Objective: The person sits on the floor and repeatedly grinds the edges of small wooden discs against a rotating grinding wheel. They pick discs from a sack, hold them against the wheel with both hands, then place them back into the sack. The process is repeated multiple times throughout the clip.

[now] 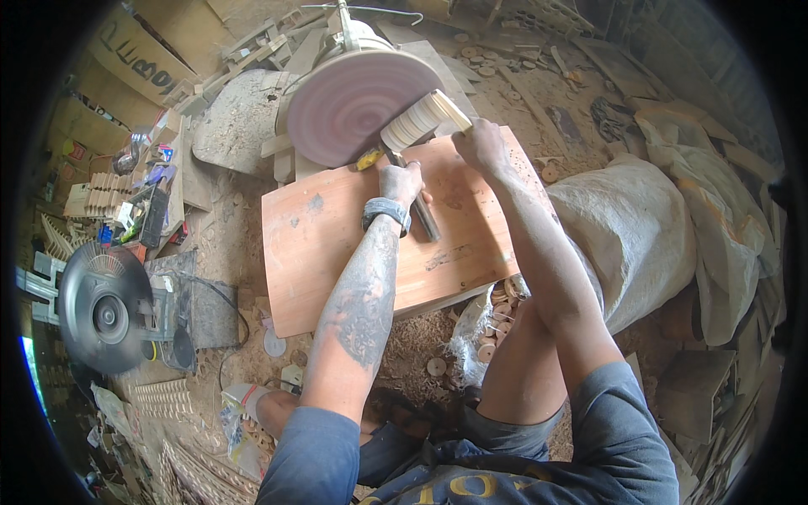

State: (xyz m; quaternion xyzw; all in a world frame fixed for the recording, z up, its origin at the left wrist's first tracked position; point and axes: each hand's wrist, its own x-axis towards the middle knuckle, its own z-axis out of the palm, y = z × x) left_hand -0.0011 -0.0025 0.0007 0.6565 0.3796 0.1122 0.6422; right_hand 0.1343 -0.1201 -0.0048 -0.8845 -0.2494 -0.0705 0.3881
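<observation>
A large reddish sanding disc stands at the far side of a wooden board, its face showing blurred rings. My right hand is closed on a pale flat wooden stick, which meets a stack of thin round wooden pieces. This stack lies by the disc's right edge; whether they touch is hard to tell. My left hand wraps round a dark bar that slants over the board, its far end near the stack. Beside that end sits a small yellow piece.
At left stands a circular saw with a dark round blade. Beyond it, a cluttered shelf holds small parts. White sacks lie at right. Several round wooden cut-outs fill a torn bag below the board. Sawdust and wood scraps cover the floor.
</observation>
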